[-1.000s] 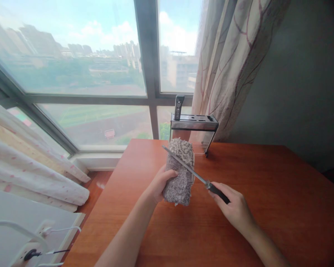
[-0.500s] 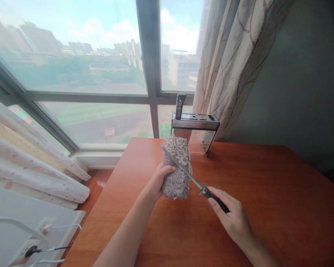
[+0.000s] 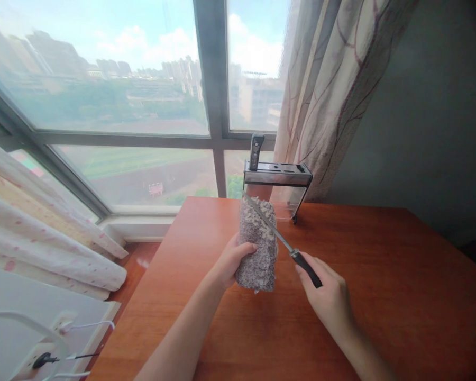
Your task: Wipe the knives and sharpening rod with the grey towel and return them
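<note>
Left hand (image 3: 233,260) grips fuzzy pad (image 3: 258,267), thumb on front; right hand (image 3: 328,288) clasps slanted rod (image 3: 295,254).

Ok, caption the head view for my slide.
Left hand grips a gray fuzzy pad; right hand holds a black-handled rod slanted across it.

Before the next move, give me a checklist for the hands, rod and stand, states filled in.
1. Left hand gripping gray fuzzy pad: ok.
2. Right hand around black handle of metal rod: ok.
3. Left thumb clear of rod: ok, it lies lower on the pad.
4. Rod pressing on pad: cannot tell; it crosses the upper part.
5. Stand upright on table: ok.
6. Upright handle fully seated in stand: cannot tell.
</note>
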Demonstrator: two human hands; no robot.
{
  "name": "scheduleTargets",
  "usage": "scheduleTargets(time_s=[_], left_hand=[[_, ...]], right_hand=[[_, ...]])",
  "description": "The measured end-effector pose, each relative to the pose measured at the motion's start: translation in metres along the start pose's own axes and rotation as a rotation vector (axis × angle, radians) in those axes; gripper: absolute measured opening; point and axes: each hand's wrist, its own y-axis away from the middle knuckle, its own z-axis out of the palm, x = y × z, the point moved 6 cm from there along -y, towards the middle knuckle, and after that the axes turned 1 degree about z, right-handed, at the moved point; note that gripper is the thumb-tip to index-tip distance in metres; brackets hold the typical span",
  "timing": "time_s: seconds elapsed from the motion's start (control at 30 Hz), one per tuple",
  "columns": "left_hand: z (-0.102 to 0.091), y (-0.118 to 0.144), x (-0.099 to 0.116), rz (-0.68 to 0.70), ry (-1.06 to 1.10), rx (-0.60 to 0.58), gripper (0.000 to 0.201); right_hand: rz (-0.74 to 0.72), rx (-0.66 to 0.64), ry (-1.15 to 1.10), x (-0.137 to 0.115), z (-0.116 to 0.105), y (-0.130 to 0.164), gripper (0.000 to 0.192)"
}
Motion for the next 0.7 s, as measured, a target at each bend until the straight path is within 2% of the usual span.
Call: scheduleTargets(time_s=[0.1,0.17,0.33,0.47,0.57,0.7], left_hand=[[0.000,0.001,0.000,-0.011,0.021,0.016,0.042],[-0.003,0.000,0.001,-0.010,0.048,0.045,0.045],[-0.016,-0.004,0.004,0.037,0.097,0.143,0.043],[-0.020,-0.005,0.004,0.063,0.106,0.204,0.040],[-0.011,-0.003,0.001,0.075,0.068,0.160,0.040],[0.009,0.001,-0.010,0.016,-0.030,-0.019,0.042]], right_hand=[[-0.009,-0.009,-0.008,-0.009,0.003,0.003,0.030],[0.056,-0.072,-0.115,-0.012,0.008,0.008,0.029],[0.419,-0.260,-0.548,-0.005,0.024,0.033,0.038],[0.585,-0.277,-0.693,0.004,0.031,0.044,0.046],[0.539,-0.228,-0.624,0.007,0.031,0.035,0.044],[0.404,-0.109,-0.511,0.006,0.032,0.015,0.041]])
